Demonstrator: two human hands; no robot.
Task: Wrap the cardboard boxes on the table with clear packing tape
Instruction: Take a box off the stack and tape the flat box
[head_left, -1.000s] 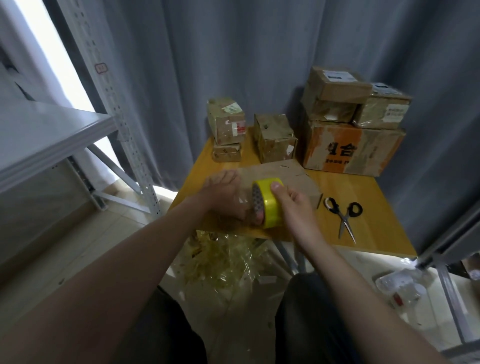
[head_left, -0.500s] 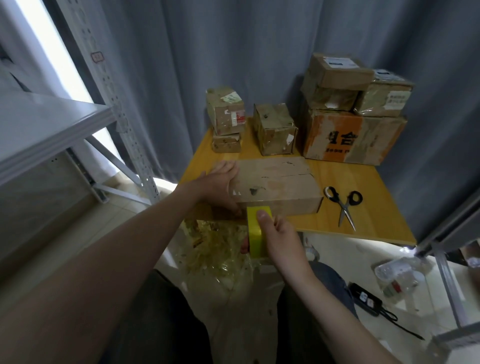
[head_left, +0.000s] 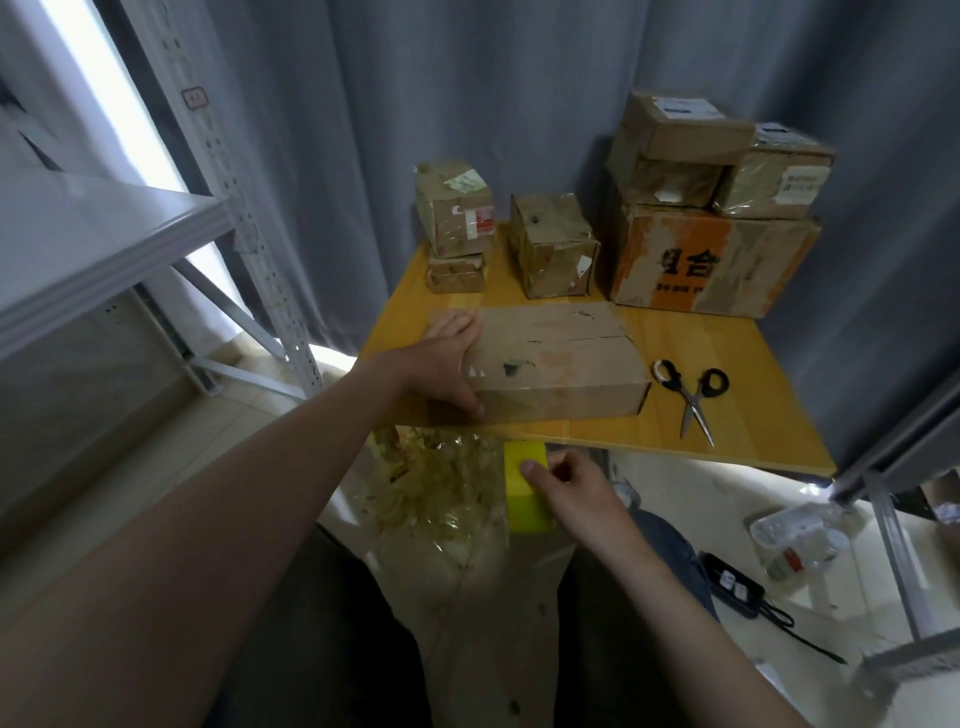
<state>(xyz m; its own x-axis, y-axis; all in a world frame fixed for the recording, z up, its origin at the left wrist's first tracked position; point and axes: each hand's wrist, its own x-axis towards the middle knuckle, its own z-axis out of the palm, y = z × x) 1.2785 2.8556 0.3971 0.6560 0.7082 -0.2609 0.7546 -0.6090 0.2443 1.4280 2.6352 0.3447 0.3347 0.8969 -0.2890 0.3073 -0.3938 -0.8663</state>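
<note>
Long cardboard box (head_left: 556, 374): lying near the front edge of the table (head_left: 753, 431). Left hand (head_left: 447, 364): its grip is clasping the box's left end, thumb on the front face. Right hand (head_left: 571, 483): its grip is holding the yellow tape roll (head_left: 522, 493), just below the table's front edge. Scissors (head_left: 691, 395): lying on the table's right part.

Left arm outstretched, left hand (head_left: 445, 365) clasping box (head_left: 558, 371) end; right hand (head_left: 571, 484) at its 5 o'clock, gripping roll (head_left: 521, 501).

Yellow tape roll (head_left: 525, 486), brown box (head_left: 558, 364), black-handled scissors (head_left: 690, 392).
</note>
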